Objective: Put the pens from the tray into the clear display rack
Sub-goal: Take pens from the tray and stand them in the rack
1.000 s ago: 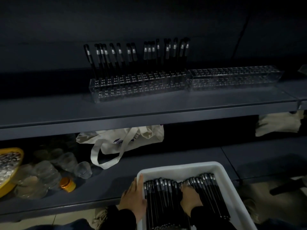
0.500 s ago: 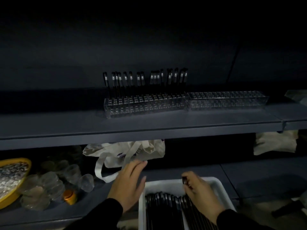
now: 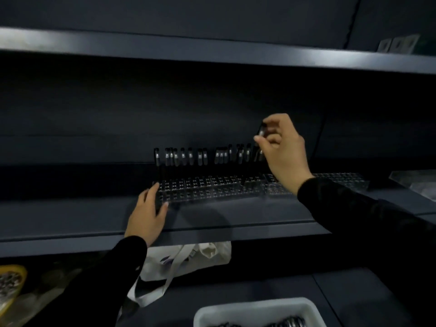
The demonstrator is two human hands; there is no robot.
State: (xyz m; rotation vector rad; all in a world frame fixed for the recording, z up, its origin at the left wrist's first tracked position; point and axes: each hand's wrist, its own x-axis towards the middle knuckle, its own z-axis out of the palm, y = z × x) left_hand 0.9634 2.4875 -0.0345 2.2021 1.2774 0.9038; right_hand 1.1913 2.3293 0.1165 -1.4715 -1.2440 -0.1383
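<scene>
A clear display rack (image 3: 212,188) with a grid of holes stands on the middle shelf. Several black pens (image 3: 188,156) stand upright in its back row. My right hand (image 3: 282,152) is raised above the rack's right end and pinches a black pen (image 3: 261,131) by its top. My left hand (image 3: 149,213) holds the rack's left end, thumb on the front face. A second clear rack (image 3: 342,182) adjoins on the right, partly hidden by my right arm. The white tray (image 3: 259,311) with pens sits at the bottom edge.
A dark shelf edge (image 3: 212,232) runs across below the racks, and another shelf (image 3: 212,53) hangs above. A white cloth bag (image 3: 188,260) lies on the lower shelf. A yellow bowl (image 3: 11,286) and clear plastic cups sit at the lower left.
Both hands left the tray and rose to the middle shelf. The right hand carried one pen up above the rack; the left hand took hold of the rack's left end. The view tilted upward.
</scene>
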